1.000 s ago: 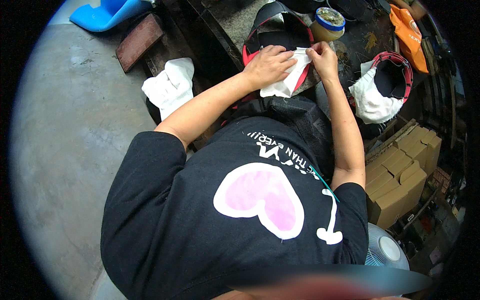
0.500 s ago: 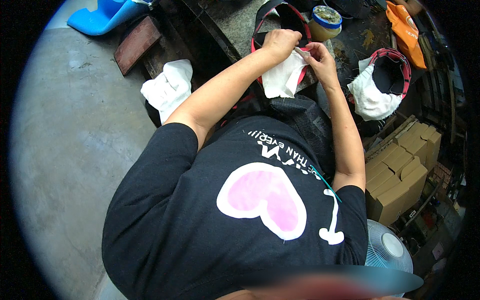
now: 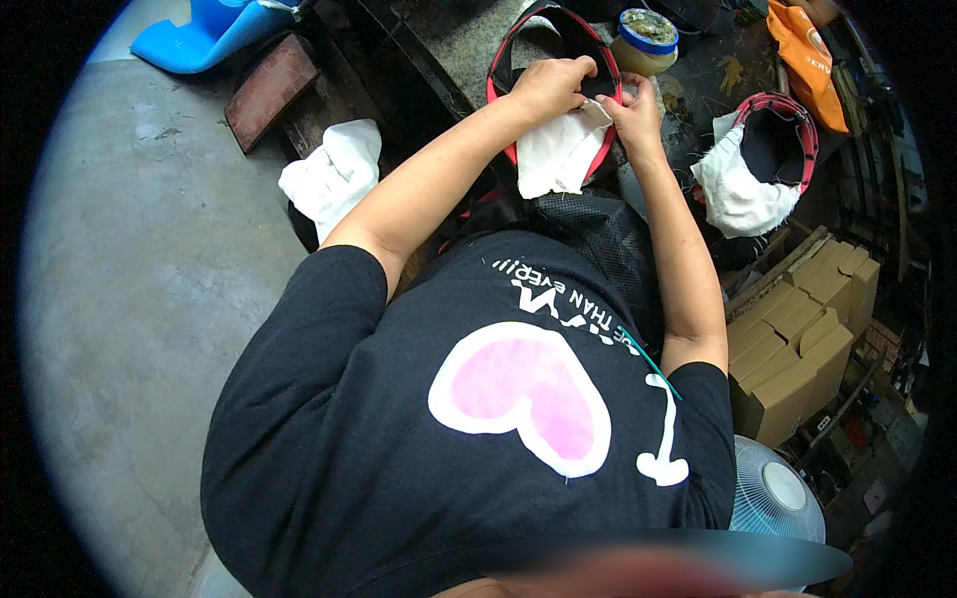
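Note:
In front of me is a black, red-edged ring-shaped fabric piece (image 3: 497, 72), with a white cloth (image 3: 560, 157) lying across its near side. Closed fingers of my left hand (image 3: 551, 88) are at the cloth's upper edge, inside the ring. My right hand (image 3: 635, 118) pinches the cloth's upper right corner against the ring's right rim, thumb toward me. What lies under the left fingertips is hidden. To the right, a second red-and-black ring (image 3: 812, 140) has another white cloth (image 3: 740, 191) over its left and near sides.
A jar with a blue-rimmed lid (image 3: 646, 40) stands just beyond my right hand. An orange bag (image 3: 802, 65) lies at far right, above cardboard boxes (image 3: 797, 349) and a fan (image 3: 781, 488). White cloth (image 3: 337, 174) is heaped left of my left forearm, near a reddish board (image 3: 271, 92).
The ring has turned slightly, and more of its left and right rims shows. My right hand has moved a little left and down, with its fingers nearer the rim.

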The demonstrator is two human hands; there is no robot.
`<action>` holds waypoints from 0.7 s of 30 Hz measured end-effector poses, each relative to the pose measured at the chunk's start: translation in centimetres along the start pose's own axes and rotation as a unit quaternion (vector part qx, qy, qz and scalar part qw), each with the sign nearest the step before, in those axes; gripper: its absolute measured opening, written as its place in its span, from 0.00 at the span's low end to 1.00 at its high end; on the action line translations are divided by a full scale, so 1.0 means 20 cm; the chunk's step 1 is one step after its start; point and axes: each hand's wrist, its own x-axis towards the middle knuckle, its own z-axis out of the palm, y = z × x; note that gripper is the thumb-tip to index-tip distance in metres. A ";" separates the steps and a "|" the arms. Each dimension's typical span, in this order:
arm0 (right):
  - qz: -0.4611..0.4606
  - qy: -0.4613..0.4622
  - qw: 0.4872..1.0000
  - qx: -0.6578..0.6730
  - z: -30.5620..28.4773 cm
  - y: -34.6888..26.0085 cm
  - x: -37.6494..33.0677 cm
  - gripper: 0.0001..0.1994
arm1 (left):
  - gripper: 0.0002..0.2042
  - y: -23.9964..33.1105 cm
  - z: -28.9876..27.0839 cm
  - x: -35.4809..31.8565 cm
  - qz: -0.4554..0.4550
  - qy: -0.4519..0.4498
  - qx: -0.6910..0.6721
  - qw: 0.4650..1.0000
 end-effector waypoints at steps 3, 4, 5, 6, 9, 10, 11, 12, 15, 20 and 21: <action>0.005 -0.021 0.998 0.056 0.00 0.01 0.00 0.29 | 0.15 0.01 0.02 -0.01 0.044 0.032 0.050 0.997; 0.018 -0.022 0.997 0.072 -0.01 0.01 -0.01 0.29 | 0.13 0.01 0.03 -0.02 0.052 0.036 0.071 0.995; 0.036 -0.024 0.995 0.095 -0.01 0.00 -0.01 0.30 | 0.11 0.01 0.04 -0.03 0.069 0.060 0.079 0.993; 0.035 -0.027 0.993 0.107 -0.01 0.00 -0.02 0.30 | 0.09 0.01 0.05 -0.04 0.073 0.074 0.090 0.990; 0.037 -0.043 0.988 0.144 -0.01 0.00 -0.03 0.31 | 0.05 0.02 0.07 -0.06 0.109 0.099 0.141 0.979; 0.031 -0.047 0.988 0.140 -0.01 0.00 -0.04 0.31 | 0.04 0.02 0.07 -0.06 0.129 0.105 0.160 0.973; 0.024 -0.052 0.989 0.137 -0.01 0.00 -0.04 0.31 | 0.04 0.03 0.08 -0.06 0.152 0.124 0.152 0.969; 0.025 -0.053 0.989 0.136 -0.02 0.00 -0.03 0.32 | 0.03 0.03 0.08 -0.06 0.152 0.119 0.155 0.969; 0.021 -0.059 0.989 0.135 -0.02 0.01 -0.03 0.32 | 0.04 0.04 0.08 -0.05 0.141 0.111 0.160 0.971; 0.029 -0.049 0.993 0.108 -0.02 0.01 -0.03 0.31 | 0.03 0.01 0.04 -0.05 0.137 0.128 0.056 0.981; 0.027 -0.049 0.991 0.119 -0.01 0.01 -0.03 0.31 | 0.04 0.01 0.03 -0.04 0.139 0.125 0.059 0.981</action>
